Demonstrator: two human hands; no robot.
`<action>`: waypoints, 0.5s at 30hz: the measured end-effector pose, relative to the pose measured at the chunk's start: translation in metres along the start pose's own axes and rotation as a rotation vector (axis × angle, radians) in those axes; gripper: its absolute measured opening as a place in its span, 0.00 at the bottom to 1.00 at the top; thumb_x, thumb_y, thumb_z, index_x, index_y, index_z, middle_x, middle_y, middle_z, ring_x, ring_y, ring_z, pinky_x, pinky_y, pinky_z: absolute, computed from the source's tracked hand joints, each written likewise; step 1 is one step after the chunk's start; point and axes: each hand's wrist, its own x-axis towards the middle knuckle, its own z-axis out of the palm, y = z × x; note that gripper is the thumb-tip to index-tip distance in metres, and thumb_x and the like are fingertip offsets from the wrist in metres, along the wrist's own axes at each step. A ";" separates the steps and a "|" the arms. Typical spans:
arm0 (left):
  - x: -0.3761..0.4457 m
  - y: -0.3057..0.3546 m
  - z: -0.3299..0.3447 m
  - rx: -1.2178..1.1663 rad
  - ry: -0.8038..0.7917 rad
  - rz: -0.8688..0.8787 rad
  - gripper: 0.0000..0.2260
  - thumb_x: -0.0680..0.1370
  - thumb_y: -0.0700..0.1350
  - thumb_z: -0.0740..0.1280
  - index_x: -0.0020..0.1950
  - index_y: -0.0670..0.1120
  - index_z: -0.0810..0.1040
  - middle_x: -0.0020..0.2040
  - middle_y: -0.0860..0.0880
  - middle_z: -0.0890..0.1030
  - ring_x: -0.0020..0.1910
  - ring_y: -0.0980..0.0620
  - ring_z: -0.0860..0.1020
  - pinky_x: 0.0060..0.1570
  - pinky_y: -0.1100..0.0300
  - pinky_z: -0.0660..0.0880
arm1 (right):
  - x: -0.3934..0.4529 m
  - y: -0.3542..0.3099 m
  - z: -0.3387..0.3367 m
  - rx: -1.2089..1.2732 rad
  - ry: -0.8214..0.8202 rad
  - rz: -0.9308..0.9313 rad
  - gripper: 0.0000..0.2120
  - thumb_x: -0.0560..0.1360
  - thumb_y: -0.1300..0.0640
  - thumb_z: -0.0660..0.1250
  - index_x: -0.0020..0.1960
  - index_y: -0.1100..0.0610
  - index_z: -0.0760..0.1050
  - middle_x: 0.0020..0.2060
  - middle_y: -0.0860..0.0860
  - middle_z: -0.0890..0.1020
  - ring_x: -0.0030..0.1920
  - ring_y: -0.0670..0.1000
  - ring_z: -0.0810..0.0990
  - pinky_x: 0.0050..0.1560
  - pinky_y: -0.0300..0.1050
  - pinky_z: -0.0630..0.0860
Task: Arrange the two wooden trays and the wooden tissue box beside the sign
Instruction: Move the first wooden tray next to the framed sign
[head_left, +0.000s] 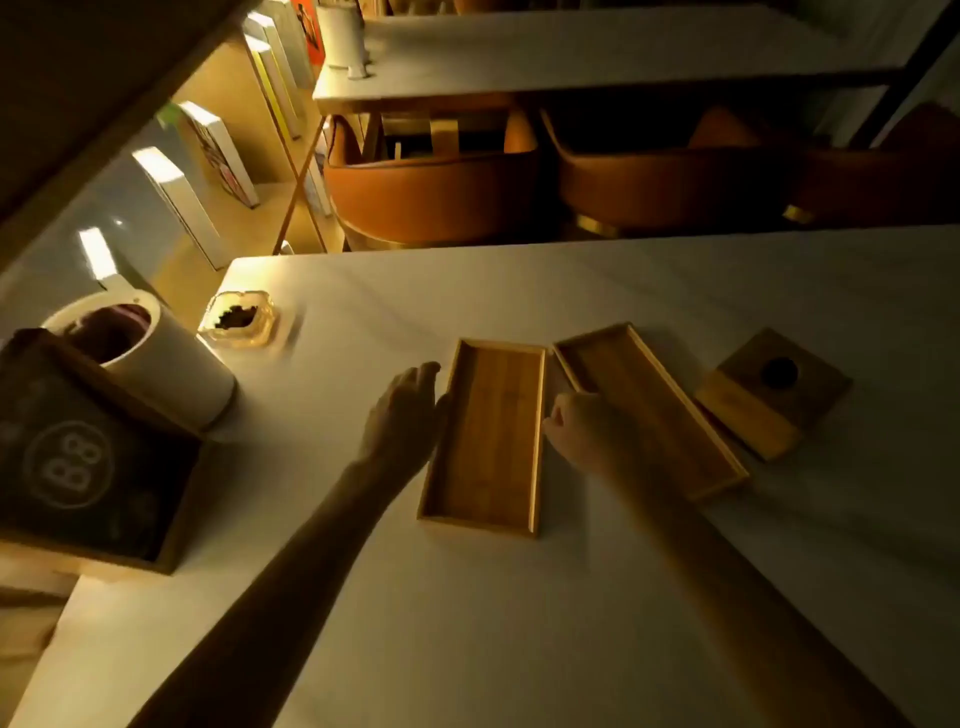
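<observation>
Two empty wooden trays lie side by side on the white table. The left tray (488, 436) runs nearly straight away from me; the right tray (660, 410) is angled. A square wooden tissue box (769, 395) with a round dark hole in its top sits just right of the trays. The dark sign (88, 457), framed in wood and marked "B8", stands at the table's left edge. My left hand (405, 415) is flat against the left tray's left rim, fingers spread. My right hand (587, 426) sits between the trays, fingers curled at the left tray's right rim, partly over the right tray.
A white cylindrical bin (156, 353) stands behind the sign, and a glass ashtray (239, 319) with dark contents is beyond it. Orange chairs (436, 182) and another white table (571, 57) lie past the far edge. Bare tabletop (519, 623) stretches toward me.
</observation>
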 end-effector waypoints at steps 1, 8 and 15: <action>-0.006 -0.003 0.011 -0.043 -0.024 -0.056 0.19 0.78 0.45 0.60 0.66 0.40 0.64 0.62 0.37 0.75 0.59 0.41 0.75 0.55 0.50 0.74 | -0.003 0.001 0.013 0.026 -0.006 0.027 0.09 0.77 0.55 0.60 0.50 0.60 0.74 0.41 0.55 0.78 0.46 0.53 0.80 0.43 0.43 0.73; -0.039 -0.046 0.083 0.127 -0.123 -0.200 0.27 0.79 0.54 0.51 0.73 0.44 0.47 0.76 0.44 0.50 0.75 0.46 0.48 0.72 0.52 0.44 | -0.018 0.008 0.091 0.134 0.000 0.202 0.27 0.78 0.47 0.54 0.73 0.57 0.53 0.74 0.55 0.59 0.73 0.56 0.60 0.68 0.49 0.65; -0.049 -0.054 0.097 0.000 -0.113 -0.241 0.19 0.79 0.46 0.53 0.70 0.45 0.61 0.74 0.43 0.60 0.74 0.44 0.53 0.72 0.47 0.48 | -0.023 0.014 0.114 0.120 -0.005 0.181 0.25 0.79 0.49 0.54 0.72 0.58 0.58 0.75 0.55 0.59 0.74 0.55 0.55 0.73 0.49 0.58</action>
